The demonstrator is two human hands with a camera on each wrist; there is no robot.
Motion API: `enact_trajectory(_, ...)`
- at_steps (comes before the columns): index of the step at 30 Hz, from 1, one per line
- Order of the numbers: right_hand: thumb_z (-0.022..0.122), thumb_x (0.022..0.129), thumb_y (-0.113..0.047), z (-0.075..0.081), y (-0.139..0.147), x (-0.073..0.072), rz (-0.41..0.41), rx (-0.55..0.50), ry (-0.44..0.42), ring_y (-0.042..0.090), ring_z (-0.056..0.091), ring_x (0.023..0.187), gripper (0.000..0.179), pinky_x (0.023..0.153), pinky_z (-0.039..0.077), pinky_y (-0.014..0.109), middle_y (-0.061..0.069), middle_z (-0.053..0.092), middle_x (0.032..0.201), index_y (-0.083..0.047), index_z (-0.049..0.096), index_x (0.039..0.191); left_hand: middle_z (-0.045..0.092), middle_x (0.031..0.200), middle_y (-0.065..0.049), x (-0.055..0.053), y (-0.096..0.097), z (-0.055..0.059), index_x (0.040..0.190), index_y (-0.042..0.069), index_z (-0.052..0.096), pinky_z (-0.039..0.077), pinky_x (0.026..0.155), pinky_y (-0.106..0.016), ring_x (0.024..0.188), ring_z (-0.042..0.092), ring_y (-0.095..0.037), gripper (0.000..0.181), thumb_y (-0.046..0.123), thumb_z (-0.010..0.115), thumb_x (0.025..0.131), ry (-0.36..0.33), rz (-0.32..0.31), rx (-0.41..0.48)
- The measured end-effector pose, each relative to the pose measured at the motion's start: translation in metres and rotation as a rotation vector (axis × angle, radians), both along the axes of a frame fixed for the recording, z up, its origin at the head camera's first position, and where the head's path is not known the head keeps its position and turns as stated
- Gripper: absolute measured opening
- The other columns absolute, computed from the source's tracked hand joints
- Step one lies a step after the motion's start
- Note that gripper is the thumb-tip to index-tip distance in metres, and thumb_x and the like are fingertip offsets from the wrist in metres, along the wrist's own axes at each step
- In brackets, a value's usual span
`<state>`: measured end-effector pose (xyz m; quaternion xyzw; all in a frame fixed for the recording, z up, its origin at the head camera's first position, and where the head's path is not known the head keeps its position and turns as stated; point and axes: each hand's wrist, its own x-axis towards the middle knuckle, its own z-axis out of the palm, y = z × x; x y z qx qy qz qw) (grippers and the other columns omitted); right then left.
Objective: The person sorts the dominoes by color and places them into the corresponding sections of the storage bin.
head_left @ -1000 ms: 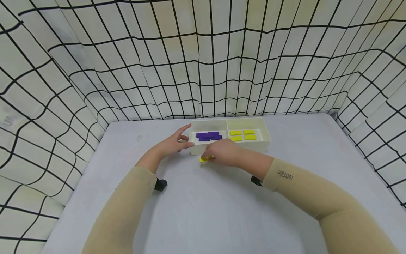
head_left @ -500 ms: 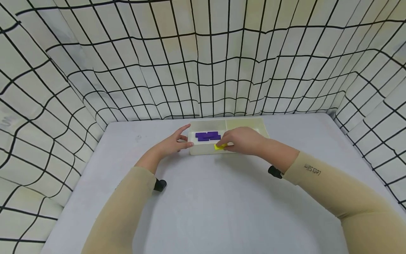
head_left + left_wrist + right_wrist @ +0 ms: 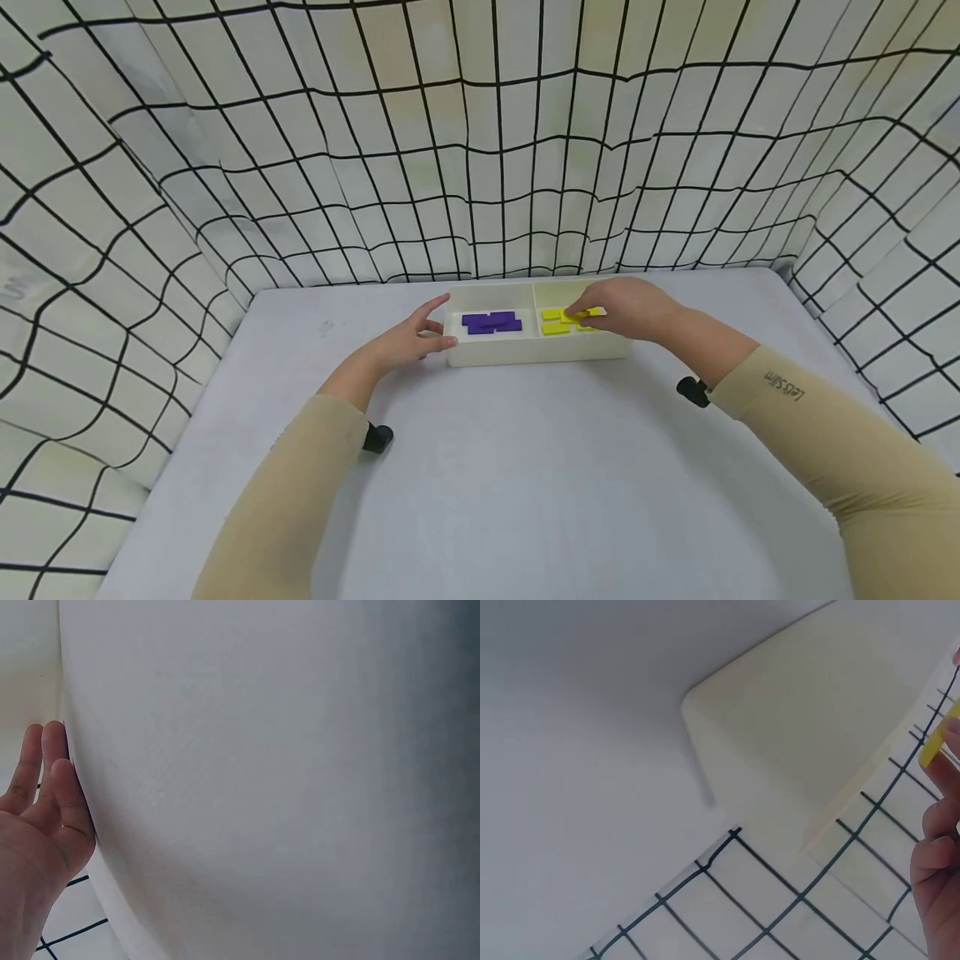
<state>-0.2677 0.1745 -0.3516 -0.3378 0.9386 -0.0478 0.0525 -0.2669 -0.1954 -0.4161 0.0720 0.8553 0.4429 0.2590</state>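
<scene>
A white two-part box (image 3: 540, 352) stands on the table. Several flat purple rectangular blocks (image 3: 491, 322) lie together in its left compartment, some overlapping. In the right compartment are several yellow blocks (image 3: 556, 328), partly covered by my right hand (image 3: 626, 307). That hand pinches a yellow block (image 3: 932, 748) between thumb and fingers, over the other yellow ones. My left hand (image 3: 408, 337) is at the box's left end, fingers spread and fingertips right at its side. In the left wrist view, the fingers of this left hand (image 3: 45, 802) extend along the box.
A white table (image 3: 480, 467) spreads in front of the box. Black netting (image 3: 502, 150) over pale walls rises behind the table and on both sides. A small black device (image 3: 378, 437) sits at the left wrist, and another black device (image 3: 693, 392) at the right.
My right hand has carried the yellow block from the table in front of the box, up over the front wall and rightward into the right compartment. The left hand has stayed put.
</scene>
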Motion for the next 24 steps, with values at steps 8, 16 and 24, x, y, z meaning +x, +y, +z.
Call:
enact_trajectory(8, 0.071, 0.093, -0.021, -0.008, 0.007, -0.013, -0.023, 0.024, 0.009, 0.026, 0.059, 0.122, 0.03, 0.101, 0.046, 0.047, 0.0, 0.069, 0.123, -0.021, 0.072, 0.123, 0.036, 0.153, -0.014, -0.003, -0.003, -0.007, 0.156, 0.049, 0.007, 0.04, 0.105, -0.052, 0.135, 0.043, -0.035, 0.086, 0.042, 0.066, 0.094, 0.031, 0.004, -0.006)
enact_trajectory(16, 0.07, 0.094, -0.019, -0.03, 0.006, -0.032, -0.056, 0.062, -0.028, 0.025, 0.061, 0.116, 0.028, 0.099, 0.048, 0.045, 0.001, 0.07, 0.119, -0.018, 0.073, 0.122, 0.037, 0.152, -0.013, -0.002, -0.003, -0.009, 0.155, 0.049, 0.007, 0.04, 0.106, -0.052, 0.138, 0.039, -0.034, 0.085, 0.043, 0.066, 0.094, 0.033, 0.002, -0.012)
enact_trajectory(24, 0.067, 0.096, -0.02, -0.045, 0.0, -0.048, -0.101, 0.086, -0.079, 0.025, 0.06, 0.112, 0.027, 0.1, 0.046, 0.046, 0.003, 0.069, 0.121, -0.018, 0.072, 0.122, 0.038, 0.151, -0.014, 0.0, -0.001, -0.004, 0.156, 0.049, 0.007, 0.04, 0.106, -0.053, 0.137, 0.041, -0.035, 0.086, 0.042, 0.067, 0.094, 0.041, 0.001, -0.022)
